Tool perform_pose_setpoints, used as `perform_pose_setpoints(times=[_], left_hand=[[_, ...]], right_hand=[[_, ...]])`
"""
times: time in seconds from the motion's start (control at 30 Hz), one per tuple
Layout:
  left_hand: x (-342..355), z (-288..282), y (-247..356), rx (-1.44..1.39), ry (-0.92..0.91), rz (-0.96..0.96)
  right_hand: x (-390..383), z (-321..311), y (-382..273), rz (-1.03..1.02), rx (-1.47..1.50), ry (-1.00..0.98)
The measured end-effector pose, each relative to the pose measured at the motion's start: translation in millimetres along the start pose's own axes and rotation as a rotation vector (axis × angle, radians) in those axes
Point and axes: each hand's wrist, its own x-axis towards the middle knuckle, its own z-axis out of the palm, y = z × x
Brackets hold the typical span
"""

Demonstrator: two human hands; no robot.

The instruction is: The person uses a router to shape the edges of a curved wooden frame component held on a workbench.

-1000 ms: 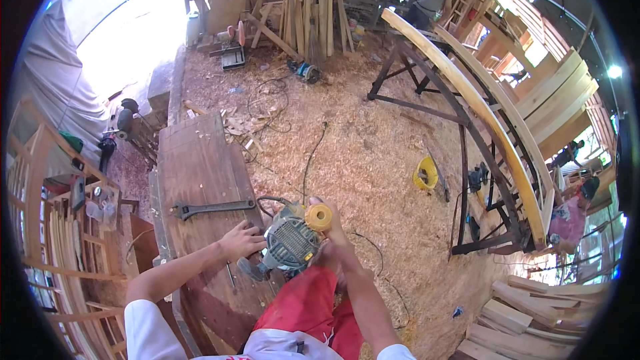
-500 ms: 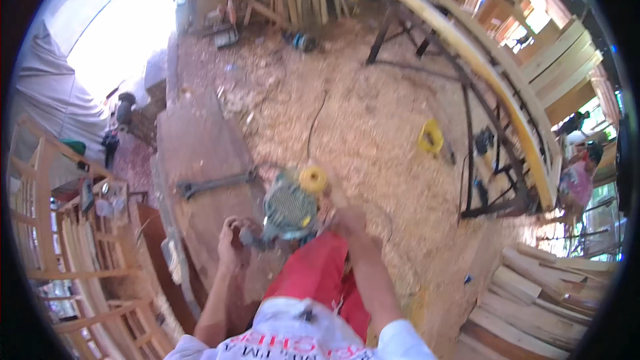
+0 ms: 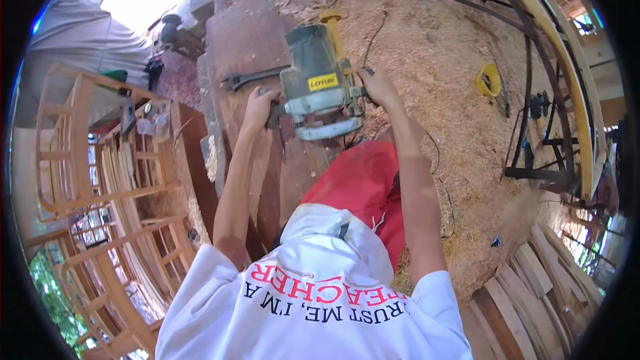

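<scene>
Out in front of me is a plunge router (image 3: 310, 57) with a dark green motor body, a grey base and a yellow part at its top. It is tilted so that its side and base face me. My left hand (image 3: 260, 108) is closed round its left side handle. On its other side, my right hand (image 3: 378, 88) grips the right handle. Behind the router, a dark metal tool like a long wrench (image 3: 250, 79) lies on a brown wooden board (image 3: 243, 23), partly hidden by the router.
Wood shavings (image 3: 427, 80) cover the floor, with a black cord (image 3: 375, 39) across them. To the right are a yellow plastic piece (image 3: 489, 80) and a metal stand (image 3: 533, 73) bearing a curved timber. Wooden frames (image 3: 73, 153) stand at left; planks (image 3: 520, 293) lie at lower right.
The router has tipped from showing its top to showing its side and base, and sits farther out from my body. Both arms are stretched forward. The whole view has shifted.
</scene>
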Motion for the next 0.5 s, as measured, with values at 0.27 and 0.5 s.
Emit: perform_pose_setpoints(times=[0.27, 0.5], left_hand=[[-1, -38, -64, 0.269, -0.206, -0.157], [-6, -29, -56, 0.256, -0.116, -0.079]], right_hand=[[-9, 48, 25, 0.256, -0.001, -0.128], [1, 43, 46, 0.138, -0.110, -0.125]])
